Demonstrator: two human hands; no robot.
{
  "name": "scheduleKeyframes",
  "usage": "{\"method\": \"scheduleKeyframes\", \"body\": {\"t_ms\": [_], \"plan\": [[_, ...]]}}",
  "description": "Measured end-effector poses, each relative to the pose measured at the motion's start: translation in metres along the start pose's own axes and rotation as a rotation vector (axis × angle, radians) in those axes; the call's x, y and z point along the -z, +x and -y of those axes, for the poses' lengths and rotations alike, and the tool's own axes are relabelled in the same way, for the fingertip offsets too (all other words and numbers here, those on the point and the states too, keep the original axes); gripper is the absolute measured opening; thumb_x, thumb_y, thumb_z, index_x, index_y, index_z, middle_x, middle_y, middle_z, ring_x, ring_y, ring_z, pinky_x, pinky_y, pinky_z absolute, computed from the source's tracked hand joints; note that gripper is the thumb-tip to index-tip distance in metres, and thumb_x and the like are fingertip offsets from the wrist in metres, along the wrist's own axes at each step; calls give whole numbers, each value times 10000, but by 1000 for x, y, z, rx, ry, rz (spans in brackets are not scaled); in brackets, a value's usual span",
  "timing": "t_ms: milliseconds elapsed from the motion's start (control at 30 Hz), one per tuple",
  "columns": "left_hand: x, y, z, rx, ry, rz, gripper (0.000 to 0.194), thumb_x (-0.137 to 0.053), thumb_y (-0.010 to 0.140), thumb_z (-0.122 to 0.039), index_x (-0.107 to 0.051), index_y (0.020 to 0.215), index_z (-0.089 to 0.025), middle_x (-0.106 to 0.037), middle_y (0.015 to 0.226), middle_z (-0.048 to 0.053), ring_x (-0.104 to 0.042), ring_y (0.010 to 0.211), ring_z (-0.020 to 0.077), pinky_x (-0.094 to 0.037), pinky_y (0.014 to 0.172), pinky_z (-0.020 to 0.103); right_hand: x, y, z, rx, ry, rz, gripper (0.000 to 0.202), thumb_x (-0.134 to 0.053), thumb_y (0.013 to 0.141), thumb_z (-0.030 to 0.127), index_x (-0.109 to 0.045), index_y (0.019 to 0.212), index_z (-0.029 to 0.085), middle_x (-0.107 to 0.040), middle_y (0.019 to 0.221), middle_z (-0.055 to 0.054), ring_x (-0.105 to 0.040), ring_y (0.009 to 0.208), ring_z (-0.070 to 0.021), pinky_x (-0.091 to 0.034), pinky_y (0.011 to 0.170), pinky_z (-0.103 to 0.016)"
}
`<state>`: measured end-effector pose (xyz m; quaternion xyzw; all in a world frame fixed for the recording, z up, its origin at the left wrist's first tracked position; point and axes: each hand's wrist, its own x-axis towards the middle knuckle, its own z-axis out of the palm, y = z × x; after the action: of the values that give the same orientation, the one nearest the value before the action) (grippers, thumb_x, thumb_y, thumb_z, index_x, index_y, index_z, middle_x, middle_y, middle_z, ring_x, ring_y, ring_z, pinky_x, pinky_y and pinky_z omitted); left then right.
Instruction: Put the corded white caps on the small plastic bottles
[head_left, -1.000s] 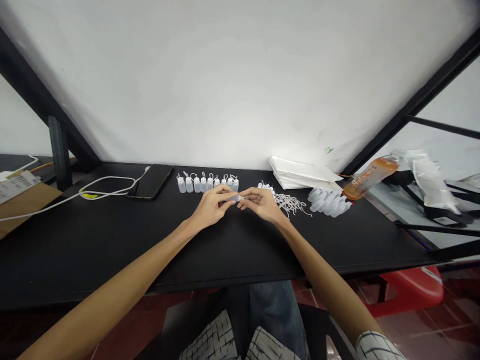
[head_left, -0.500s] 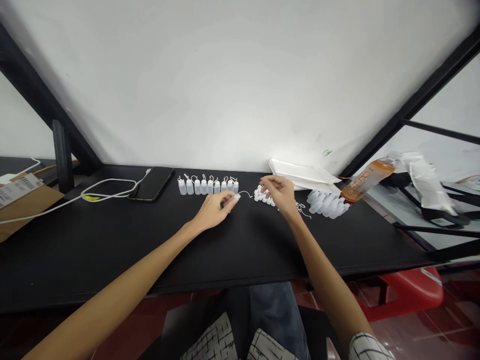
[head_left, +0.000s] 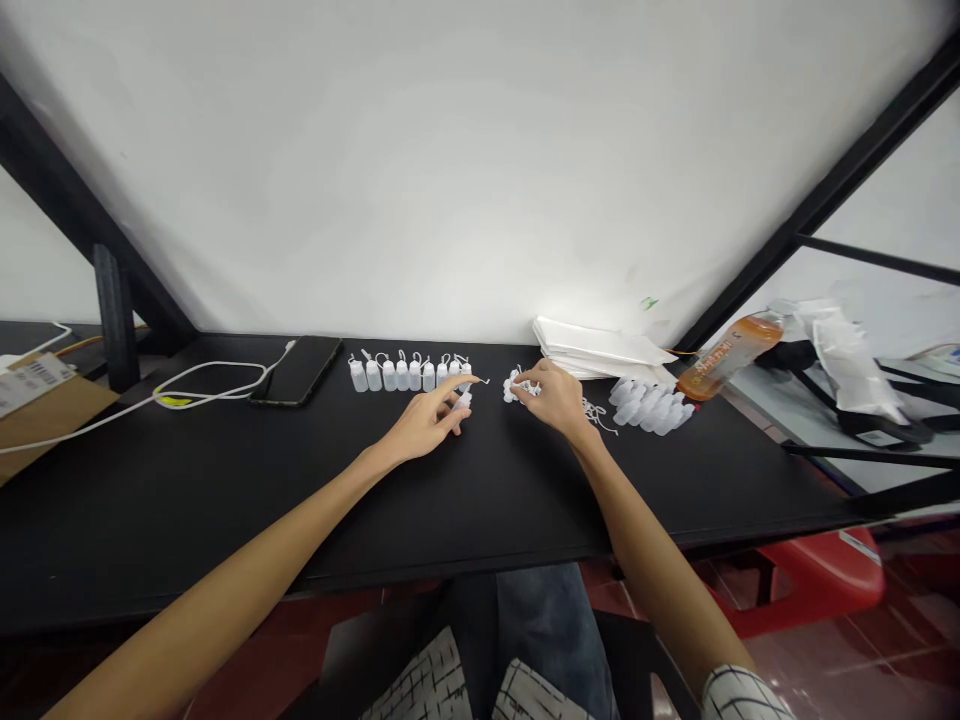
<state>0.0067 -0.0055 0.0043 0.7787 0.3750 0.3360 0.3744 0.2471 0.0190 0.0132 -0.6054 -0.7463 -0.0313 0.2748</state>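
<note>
Left hand (head_left: 422,425): you grip a small bottle (head_left: 463,400) over the counter (head_left: 487,490), just in front of the upright bottles (head_left: 403,378).
Right hand (head_left: 556,395): your fingertips are at the small white caps (head_left: 511,393); I cannot tell whether they pinch one.
Loose bottles (head_left: 651,405): to your right, near the orange bottle (head_left: 726,360).

Right hand (head_left: 559,394) moved to the white caps (head_left: 510,392) (off the bottle (head_left: 463,401) now), bottle tipped more upright

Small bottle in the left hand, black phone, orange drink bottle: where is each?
Small bottle (head_left: 464,400), head view: its exposed white end.
Black phone (head_left: 300,372), head view: middle of its upper face.
Orange drink bottle (head_left: 730,357), head view: its lettered side.
</note>
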Motion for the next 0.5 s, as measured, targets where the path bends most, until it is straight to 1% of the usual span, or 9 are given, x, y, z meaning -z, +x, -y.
{"method": "scheduleKeyframes", "body": {"t_ms": [67, 200, 267, 400, 500], "plan": [[0, 0, 1, -17, 23, 13, 453, -479, 919, -328, -453, 1369, -284, -595, 908, 13, -630, 659, 111, -491, 554, 215, -4, -2, 5, 2, -43, 23, 147, -636, 816, 317, -763, 860, 258, -631, 851, -22, -578, 759, -157, -309, 586, -261], [-1, 1, 2, -38, 56, 15, 440, -466, 926, -341, -484, 1362, -286, -591, 897, 11, -626, 669, 112, -488, 545, 206, -6, -3, 8, 7, -83, 56, 149, -611, 841, 277, -758, 840, 253, -629, 857, -18, -572, 746, -143, -297, 576, -257], [-1, 1, 3, -34, 59, 6, 434, -470, 922, -354, -502, 1348, -277, -594, 884, 10, -629, 670, 116, -487, 539, 207, -5, -3, 9, 15, -71, 64, 148, -606, 843, 259, -752, 825, 246, -630, 848, -16, -573, 742, -140, -299, 574, -256], [-2, 1, 3, -9, 34, -17, 446, -517, 891, -368, -507, 1318, -240, -623, 895, 16, -644, 674, 132, -504, 550, 228, -4, -5, 15, 80, 4, 91, 118, -623, 835, 258, -736, 812, 229, -635, 852, -16, -575, 751, -140, -327, 597, -246], [-2, 2, 4, 3, 34, -47, 417, -585, 849, -368, -545, 1230, -204, -647, 913, 29, -652, 692, 145, -527, 597, 254, -5, -7, 21, 117, 29, 113, 107, -647, 827, 278, -723, 791, 211, -634, 856, -24, -573, 750, -143, -347, 625, -248]]}}
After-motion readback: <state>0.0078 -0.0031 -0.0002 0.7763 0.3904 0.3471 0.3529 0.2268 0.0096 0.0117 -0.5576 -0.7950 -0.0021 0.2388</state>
